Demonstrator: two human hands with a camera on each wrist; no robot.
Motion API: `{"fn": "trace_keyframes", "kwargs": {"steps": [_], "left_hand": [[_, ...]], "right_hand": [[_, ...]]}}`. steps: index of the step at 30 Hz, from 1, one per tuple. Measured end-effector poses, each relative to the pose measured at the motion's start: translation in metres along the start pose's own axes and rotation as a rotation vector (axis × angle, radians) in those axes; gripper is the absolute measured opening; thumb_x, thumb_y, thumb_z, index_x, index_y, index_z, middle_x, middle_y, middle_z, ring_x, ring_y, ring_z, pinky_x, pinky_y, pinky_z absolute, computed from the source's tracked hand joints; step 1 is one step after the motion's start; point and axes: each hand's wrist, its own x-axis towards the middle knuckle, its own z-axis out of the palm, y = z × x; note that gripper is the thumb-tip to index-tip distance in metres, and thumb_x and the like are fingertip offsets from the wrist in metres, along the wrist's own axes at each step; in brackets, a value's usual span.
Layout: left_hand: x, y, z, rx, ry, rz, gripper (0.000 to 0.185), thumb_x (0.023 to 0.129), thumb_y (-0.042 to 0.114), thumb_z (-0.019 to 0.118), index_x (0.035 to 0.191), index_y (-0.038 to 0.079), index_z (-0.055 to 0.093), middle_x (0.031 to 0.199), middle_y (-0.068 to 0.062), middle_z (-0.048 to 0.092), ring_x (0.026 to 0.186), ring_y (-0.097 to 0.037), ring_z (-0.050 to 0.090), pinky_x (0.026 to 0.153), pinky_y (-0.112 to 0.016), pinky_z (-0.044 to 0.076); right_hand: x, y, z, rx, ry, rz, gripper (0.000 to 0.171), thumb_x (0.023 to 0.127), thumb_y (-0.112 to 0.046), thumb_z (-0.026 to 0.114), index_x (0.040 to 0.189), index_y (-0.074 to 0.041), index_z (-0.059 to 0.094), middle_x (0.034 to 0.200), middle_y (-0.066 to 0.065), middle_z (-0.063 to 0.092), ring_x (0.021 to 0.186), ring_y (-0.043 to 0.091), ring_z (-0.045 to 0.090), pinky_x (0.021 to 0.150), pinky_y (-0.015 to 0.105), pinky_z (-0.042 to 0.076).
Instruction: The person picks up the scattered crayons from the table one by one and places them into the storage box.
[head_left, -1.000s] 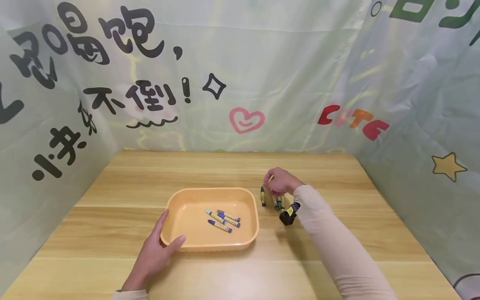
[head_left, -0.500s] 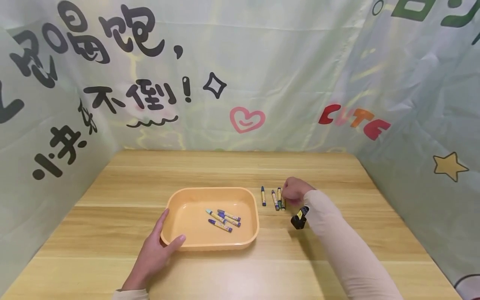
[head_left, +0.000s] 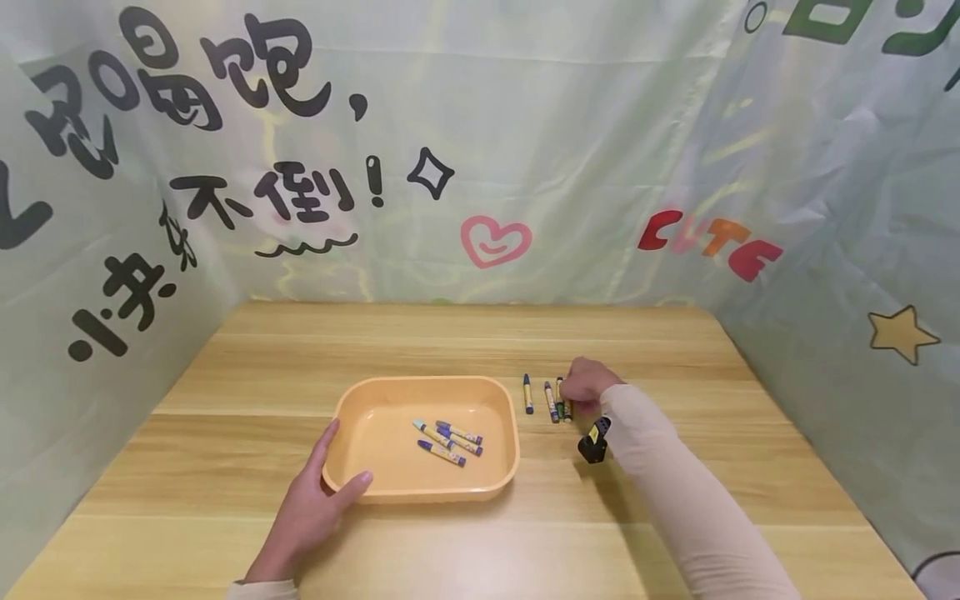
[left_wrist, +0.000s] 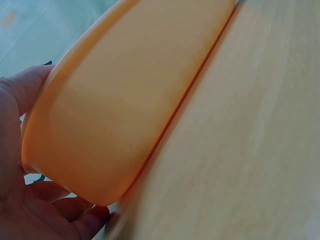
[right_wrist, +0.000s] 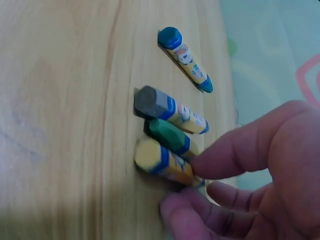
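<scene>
On the left side of the shallow orange tray [head_left: 420,492], my left hand [head_left: 303,508] grips the rim, thumb over the edge and fingers against the outside wall [left_wrist: 90,125]. Several crayons [head_left: 441,452] with patterned wrappers lie inside the tray. To its right, my right hand [head_left: 592,383] is at a small row of crayons on the table. Its thumb and fingers pinch the yellow-ended crayon [right_wrist: 150,156] in the right wrist view. Close beside that one lie a green crayon [right_wrist: 169,136] and a grey-ended crayon [right_wrist: 150,102]. A blue-ended crayon [right_wrist: 185,57] lies apart.
The wooden table [head_left: 420,550] carries the tray and the crayons. A pale printed cloth [head_left: 585,167] rises around its back and sides. A small black device [head_left: 594,442] is worn at my right wrist.
My right hand has moved right and slightly nearer, uncovering most of the row of crayons, and has barely shifted in the last half second. The left hand and tray stay put.
</scene>
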Motion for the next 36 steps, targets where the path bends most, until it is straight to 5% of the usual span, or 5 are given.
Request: {"fn": "trace_keyframes", "kwargs": {"steps": [11, 21, 30, 33, 36], "left_hand": [[0.001, 0.0, 0.001, 0.003, 0.004, 0.009, 0.094, 0.086, 0.039, 0.073, 0.157, 0.028, 0.013, 0.107, -0.018, 0.062, 0.069, -0.019, 0.057, 0.055, -0.031, 0.049], [0.0, 0.0, -0.002, 0.002, 0.004, 0.017, 0.094, 0.086, 0.039, 0.073, 0.157, 0.027, 0.013, 0.108, -0.019, 0.061, 0.071, -0.019, 0.058, 0.056, -0.031, 0.05], [0.001, -0.001, -0.001, 0.004, 0.002, 0.016, 0.093, 0.086, 0.039, 0.073, 0.157, 0.028, 0.013, 0.105, -0.018, 0.061, 0.066, -0.02, 0.056, 0.053, -0.032, 0.05], [0.0, -0.001, -0.001, 0.0, 0.0, 0.019, 0.093, 0.086, 0.038, 0.073, 0.157, 0.027, 0.013, 0.108, -0.02, 0.061, 0.067, -0.02, 0.057, 0.054, -0.032, 0.05], [0.0, -0.001, -0.002, -0.001, 0.001, 0.019, 0.093, 0.086, 0.038, 0.073, 0.157, 0.027, 0.012, 0.109, -0.019, 0.061, 0.067, -0.02, 0.057, 0.053, -0.032, 0.05]], "right_hand": [[0.001, -0.004, -0.001, -0.051, 0.082, -0.009, 0.006, 0.083, 0.0, 0.048, 0.084, 0.003, 0.054, 0.064, 0.01, 0.055, 0.04, 0.01, 0.041, 0.038, 0.022, 0.037], [-0.006, -0.013, -0.013, 0.034, 0.036, -0.074, 0.042, 0.089, -0.004, 0.05, 0.059, -0.018, 0.025, 0.049, -0.004, 0.035, 0.041, 0.008, 0.035, 0.043, 0.021, 0.035], [-0.012, -0.033, -0.02, 0.124, 0.019, -0.165, 0.032, 0.088, -0.004, 0.047, 0.062, -0.011, 0.031, 0.054, -0.002, 0.033, 0.045, 0.01, 0.033, 0.05, 0.024, 0.039], [-0.014, -0.041, -0.022, 0.131, 0.029, -0.184, 0.01, 0.09, -0.005, 0.049, 0.087, 0.004, 0.051, 0.058, 0.0, 0.044, 0.049, 0.01, 0.045, 0.056, 0.025, 0.047], [-0.016, -0.051, -0.023, 0.147, 0.033, -0.183, 0.039, 0.092, -0.007, 0.05, 0.127, 0.01, 0.046, 0.061, 0.002, 0.053, 0.053, 0.012, 0.054, 0.062, 0.027, 0.052]]}}
